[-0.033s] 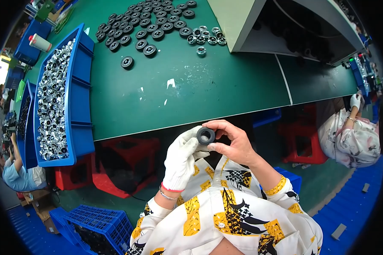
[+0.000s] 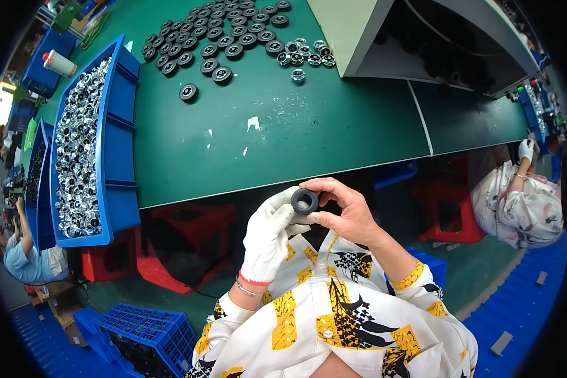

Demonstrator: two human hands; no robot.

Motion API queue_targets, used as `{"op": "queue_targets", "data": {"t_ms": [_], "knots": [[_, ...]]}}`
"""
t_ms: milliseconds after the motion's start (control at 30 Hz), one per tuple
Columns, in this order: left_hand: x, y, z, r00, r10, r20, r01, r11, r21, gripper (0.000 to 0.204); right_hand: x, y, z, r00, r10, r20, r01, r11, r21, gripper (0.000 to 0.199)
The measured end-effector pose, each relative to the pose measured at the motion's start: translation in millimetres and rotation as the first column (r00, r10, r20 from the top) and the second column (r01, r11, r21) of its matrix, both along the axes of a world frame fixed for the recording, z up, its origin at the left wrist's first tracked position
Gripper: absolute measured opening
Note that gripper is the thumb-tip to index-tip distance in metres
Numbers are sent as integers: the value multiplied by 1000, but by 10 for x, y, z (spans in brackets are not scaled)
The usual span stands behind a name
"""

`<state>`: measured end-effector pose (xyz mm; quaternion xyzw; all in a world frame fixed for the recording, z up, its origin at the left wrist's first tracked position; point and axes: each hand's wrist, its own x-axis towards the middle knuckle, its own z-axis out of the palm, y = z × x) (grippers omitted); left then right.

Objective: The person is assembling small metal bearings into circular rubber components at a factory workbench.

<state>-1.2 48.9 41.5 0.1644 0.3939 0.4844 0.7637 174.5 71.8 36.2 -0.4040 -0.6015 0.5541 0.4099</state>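
Just off the table's near edge, a small black rubber tyre (image 2: 296, 203) is held up between both hands. My left hand (image 2: 266, 234), in a white glove, pinches its left side. Bare fingers and thumb of my right hand (image 2: 346, 213) close on its right side. Something pale shows through the tyre's hole; I cannot make out what. Farther off on the green table (image 2: 195, 151) lie many black wheels (image 2: 222, 75) with shiny hubs. Beside them sits a small group of loose chrome hubs (image 2: 298, 76).
A blue bin (image 2: 121, 183) full of chrome hubs stands at the left. A grey-white shelf box (image 2: 353, 38) is at the back right. Red stools (image 2: 164, 264) are under the table edge. Co-workers (image 2: 516, 201) sit at right and left; a blue crate (image 2: 148, 327) is at lower left.
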Motion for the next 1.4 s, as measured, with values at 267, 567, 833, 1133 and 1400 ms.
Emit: {"op": "queue_targets", "data": {"t_ms": [267,567,833,1133,1400], "knots": [[-34,14,-31,1000,-30,2,30,999,19,38,-11,21,34,1000,5,26,-5,1000,13,44],[-57,-18,52,919,97,-381,12,962,273,49,-117,62,158,938,-125,322,-31,897,441,49],[-168,48,-96,976,-104,191,74,985,157,59,-251,9,210,971,-152,185,61,904,423,51],[-73,-60,-161,909,-24,416,5,999,48,61,-218,-9,175,915,-225,335,-54,753,656,29],[-35,-29,-126,910,-43,412,14,997,72,67,-216,-11,137,913,-273,303,-37,684,728,27]]}}
